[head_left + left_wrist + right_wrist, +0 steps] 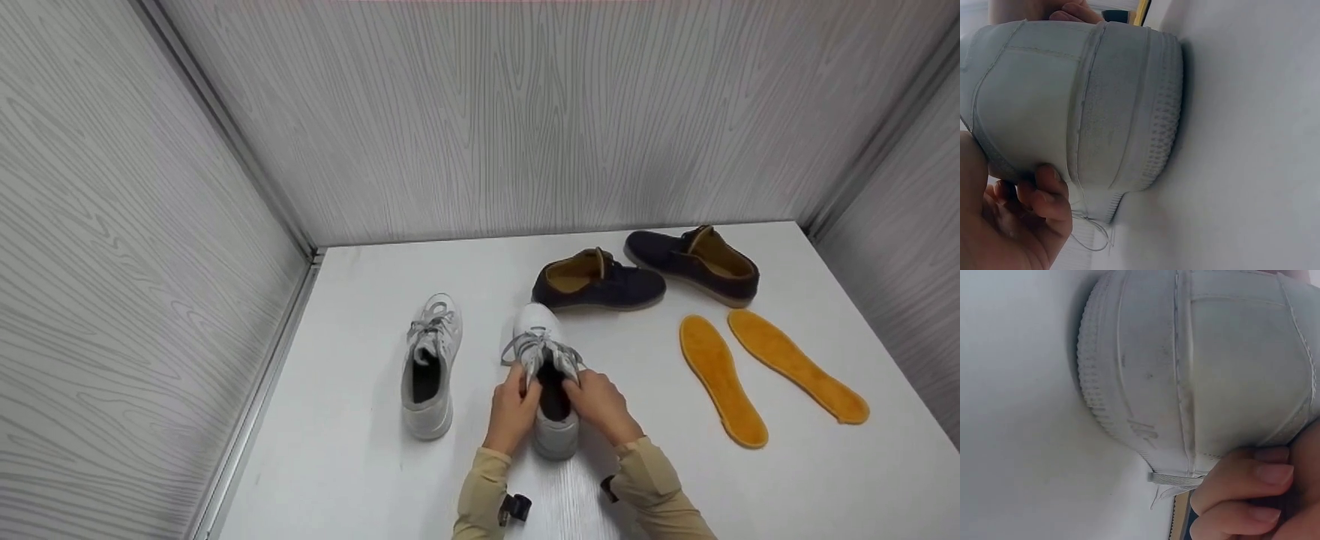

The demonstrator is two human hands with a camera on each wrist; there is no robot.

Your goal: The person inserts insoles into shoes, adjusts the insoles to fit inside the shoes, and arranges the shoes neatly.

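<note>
A white lace-up sneaker (556,439) stands on the white table, toe pointing away, its dark inside showing. The left hand (513,409) grips the left side of its opening, thumb at the inner edge. On the opposite side the right hand (600,401) holds the collar in the same way. Both wrist views show the sneaker's heel close up, with the left fingers (1050,194) and right fingers (1241,481) curled against its sides. Grey laces lie tied over the tongue. To the left stands the matching white sneaker (438,412), untouched.
Two orange insoles (720,379) lie side by side on the right of the table (337,450). Behind them are a dark navy shoe (630,289) and its mate (660,251), both with tan lining. Grey wood-grain walls (480,120) enclose the back and sides.
</note>
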